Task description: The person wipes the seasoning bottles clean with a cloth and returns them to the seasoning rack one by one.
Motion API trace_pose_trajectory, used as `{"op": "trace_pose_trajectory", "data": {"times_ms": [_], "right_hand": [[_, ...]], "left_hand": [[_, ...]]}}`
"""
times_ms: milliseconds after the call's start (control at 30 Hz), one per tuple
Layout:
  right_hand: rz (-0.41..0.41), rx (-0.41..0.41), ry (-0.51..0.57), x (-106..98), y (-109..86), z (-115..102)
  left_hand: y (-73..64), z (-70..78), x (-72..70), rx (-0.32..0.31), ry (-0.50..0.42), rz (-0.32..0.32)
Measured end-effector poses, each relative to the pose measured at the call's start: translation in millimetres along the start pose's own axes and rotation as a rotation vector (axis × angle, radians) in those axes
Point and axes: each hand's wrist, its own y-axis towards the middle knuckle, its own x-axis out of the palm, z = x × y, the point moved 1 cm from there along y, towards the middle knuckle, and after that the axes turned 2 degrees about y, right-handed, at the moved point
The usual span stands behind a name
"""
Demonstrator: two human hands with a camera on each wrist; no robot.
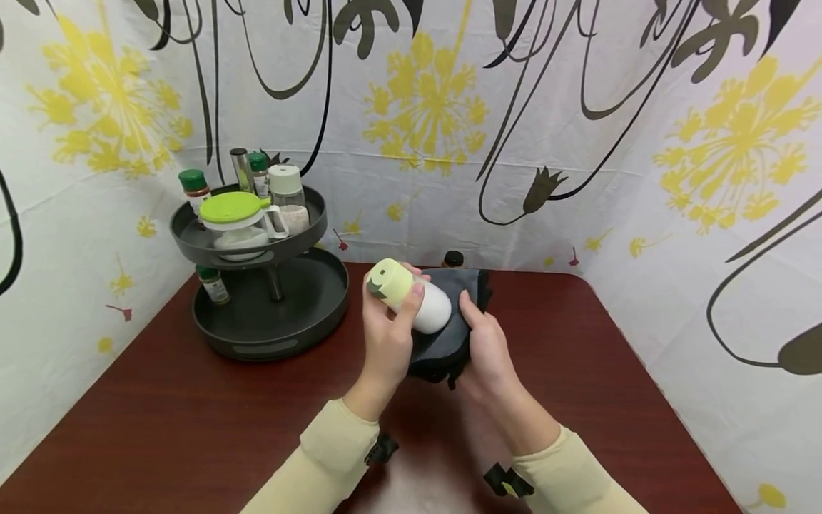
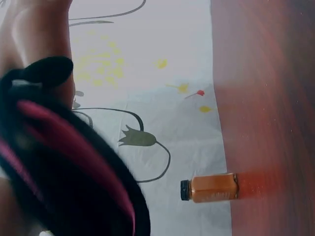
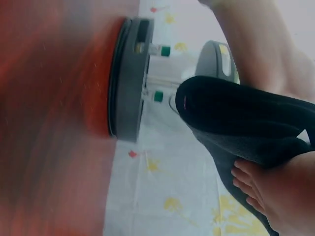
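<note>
In the head view my left hand grips a white bottle with a pale green cap, tilted with its cap toward the upper left. Behind and under the bottle lies a folded grey cloth with black edging. My right hand holds this cloth by its right side, thumb on top. The cloth touches the bottle's body, and both are held above the table. Seen from the right wrist, the dark cloth hangs over the fingers. From the left wrist, the cloth's folds hide the bottle.
A two-tier dark turntable rack stands at the back left. Its upper tier carries several spice jars and a green-lidded container; a small green-capped jar is below. A brown, black-capped bottle stands at the table's back edge.
</note>
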Motion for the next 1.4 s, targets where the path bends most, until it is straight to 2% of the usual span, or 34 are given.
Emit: {"op": "trace_pose_trajectory", "data": {"times_ms": [67,167,333,433,600,867,1033,1133,1300,1400], "right_hand": [[-0.013,0.030,-0.009,3,-1.2,5],[-0.084,0.095,-0.060,4,-5.0,7],[-0.169,0.124,-0.177,-3,-10.6,-5],[-0.163,0.113,-0.188,-8,-11.4,-14],[-0.129,0.062,-0.106,-12,-8.4,-22],[-0.098,-0.005,-0.033,-9,-1.4,-13],[-0.080,0.038,-0.022,-4,-1.3,-6],[-0.104,0.078,-0.033,-3,-3.9,-4],[-0.155,0.116,-0.107,-10,-9.4,-12],[-0.134,0.104,-0.097,-15,-8.1,-18]], "left_hand": [[0.2,-0.9,-1.2,0.009,0.016,0.011],[2.1,-2.6,-5.7,0.022,0.032,0.028],[6.4,-4.6,-14.7,0.030,0.031,0.049],[6.9,-4.5,-17.2,0.025,0.015,0.055],[3.6,-1.7,-13.8,0.013,-0.012,0.043],[-2.4,1.6,-3.1,0.038,-0.041,0.009],[1.1,-1.2,-3.0,0.039,-0.011,0.020],[4.1,-2.3,-5.3,0.042,0.014,0.017],[9.2,-3.5,-11.1,0.065,0.028,0.023],[10.8,-4.5,-12.6,0.078,0.018,0.033]]}}
